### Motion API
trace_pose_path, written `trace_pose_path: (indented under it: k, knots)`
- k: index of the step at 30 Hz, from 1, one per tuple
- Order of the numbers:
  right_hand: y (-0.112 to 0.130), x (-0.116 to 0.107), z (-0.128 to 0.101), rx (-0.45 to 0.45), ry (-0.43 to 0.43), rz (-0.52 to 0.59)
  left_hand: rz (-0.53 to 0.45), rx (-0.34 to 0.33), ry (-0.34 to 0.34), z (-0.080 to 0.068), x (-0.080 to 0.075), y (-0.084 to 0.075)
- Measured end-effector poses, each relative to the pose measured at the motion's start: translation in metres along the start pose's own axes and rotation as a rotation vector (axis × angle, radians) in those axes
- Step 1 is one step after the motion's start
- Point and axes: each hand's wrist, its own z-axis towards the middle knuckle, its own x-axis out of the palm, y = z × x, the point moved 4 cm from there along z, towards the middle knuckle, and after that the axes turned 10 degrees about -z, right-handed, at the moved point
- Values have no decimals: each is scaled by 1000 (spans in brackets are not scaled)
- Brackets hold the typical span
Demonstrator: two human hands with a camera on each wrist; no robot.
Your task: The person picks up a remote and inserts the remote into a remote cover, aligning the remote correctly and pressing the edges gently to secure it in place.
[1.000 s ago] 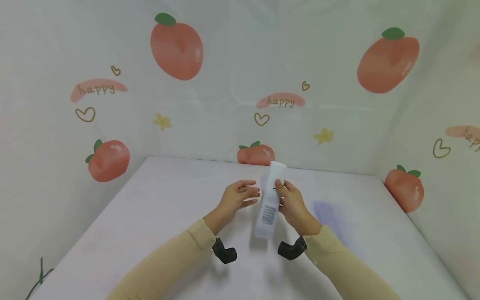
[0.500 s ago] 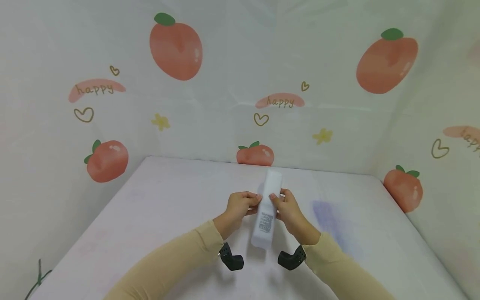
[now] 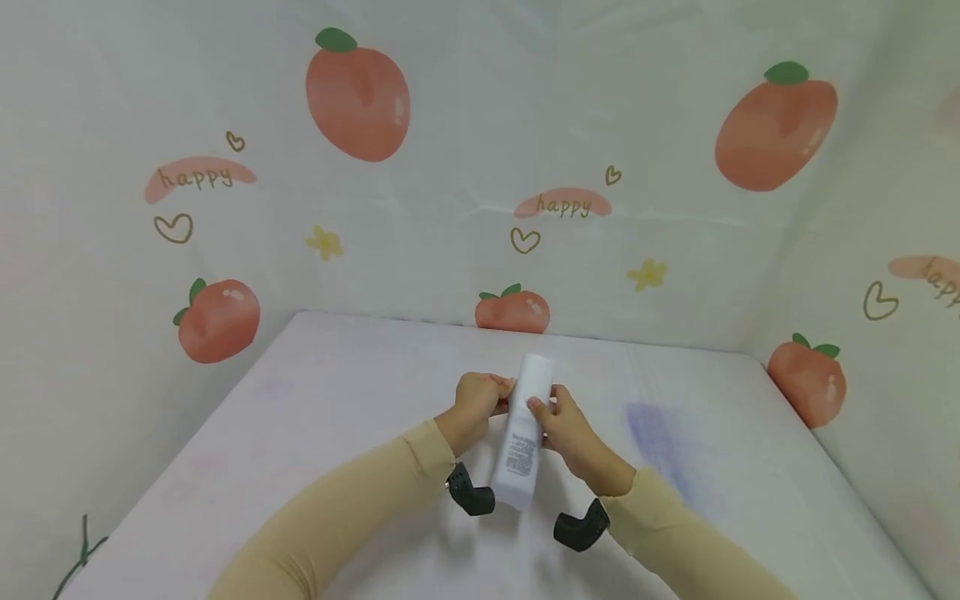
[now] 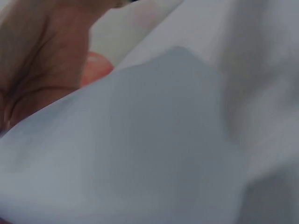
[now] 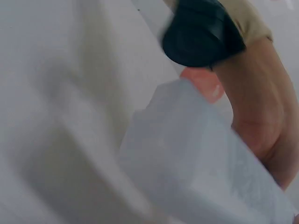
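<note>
A white plastic tube with small printed text is held above the table, its flat end pointing toward me. My left hand grips its upper part from the left, and my right hand pinches it from the right with the thumb on top. Up close in the left wrist view the tube fills the frame, with my left hand at the top left. In the right wrist view the tube lies low, with my left forearm and its black wrist camera beyond it.
The table is covered with a white cloth that has a faint purple stain to the right. Walls printed with peaches and "happy" close in the back and both sides. A green cord lies at the lower left.
My left hand moved right and closed on the tube, which the right hand held alone at first. Both hands and the tube then shifted slightly left and lower.
</note>
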Motion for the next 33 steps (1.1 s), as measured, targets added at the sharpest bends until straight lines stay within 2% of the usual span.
trace_pose_path:
  k: [3,6,8,14,16,19,23,29,33]
  knots:
    - [2,0,-2,-20,4,-57,10,-29,4,1,-1,2]
    - [3,-5,-2,-23,-1,-92,28,-30,43,-3,-2,8]
    - [3,-9,1,-11,-6,-57,31,-2,78,-6,-2,10]
    - [4,-19,9,30,33,103,67,163,231,-12,-1,1]
    - [5,-20,9,22,61,135,108,176,272,-13,0,-2]
    - [8,-21,8,11,78,191,178,160,310,-13,2,-4]
    - [7,-19,8,27,68,291,207,125,313,-14,4,-4]
    - [-4,-10,7,80,44,473,114,142,252,-13,1,-12]
    - [-9,-1,5,112,-23,583,105,143,254,-12,0,-15]
